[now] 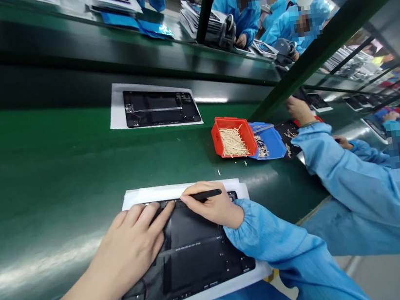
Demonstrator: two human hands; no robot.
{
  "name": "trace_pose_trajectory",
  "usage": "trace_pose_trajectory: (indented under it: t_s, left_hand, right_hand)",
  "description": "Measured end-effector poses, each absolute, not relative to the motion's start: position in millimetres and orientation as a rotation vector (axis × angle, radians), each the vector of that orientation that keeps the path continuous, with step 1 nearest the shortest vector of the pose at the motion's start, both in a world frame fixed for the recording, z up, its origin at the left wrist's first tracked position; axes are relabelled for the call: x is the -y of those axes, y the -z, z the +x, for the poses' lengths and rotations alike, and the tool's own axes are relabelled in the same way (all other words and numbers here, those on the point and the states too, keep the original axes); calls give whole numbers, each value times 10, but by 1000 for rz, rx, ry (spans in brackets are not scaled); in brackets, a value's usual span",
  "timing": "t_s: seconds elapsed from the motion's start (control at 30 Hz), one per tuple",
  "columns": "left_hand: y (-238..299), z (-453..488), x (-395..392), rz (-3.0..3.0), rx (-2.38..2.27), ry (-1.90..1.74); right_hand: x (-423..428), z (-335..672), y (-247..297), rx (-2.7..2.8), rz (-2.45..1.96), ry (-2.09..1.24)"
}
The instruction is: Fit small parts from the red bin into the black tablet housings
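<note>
Lower centre, the left hand (130, 238) presses flat, fingers spread, on a glossy black device panel (195, 254); the right hand (208, 210) pinches a slim black pen-shaped tool (206, 195)

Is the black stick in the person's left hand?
No, the black stick is pinched in the right hand, while the left hand lies spread on the black panel.

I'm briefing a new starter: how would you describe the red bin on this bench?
On the long green workbench, find the farther black panel lying on white paper. Just right of it sits a small red plastic bin packed with pale wooden sticks; the blue bin touching it holds far fewer.
</note>
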State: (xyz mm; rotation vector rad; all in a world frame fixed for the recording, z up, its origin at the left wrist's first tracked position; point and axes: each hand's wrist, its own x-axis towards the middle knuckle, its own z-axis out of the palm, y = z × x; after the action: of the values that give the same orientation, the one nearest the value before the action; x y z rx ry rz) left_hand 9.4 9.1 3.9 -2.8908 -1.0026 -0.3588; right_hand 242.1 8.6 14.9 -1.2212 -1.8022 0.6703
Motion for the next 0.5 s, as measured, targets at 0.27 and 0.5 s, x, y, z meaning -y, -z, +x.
trace_pose_trajectory:
  t_s: [0.27,0.5]
  left_hand:
    - [-31,99,-99,-2899,993,373]
    - [-71,81,-52,-2808,939,456]
  right_hand:
    - [-37,2379,-117,1921,-1140,-527]
    - [0,2376,-135,1921,-1182,-422]
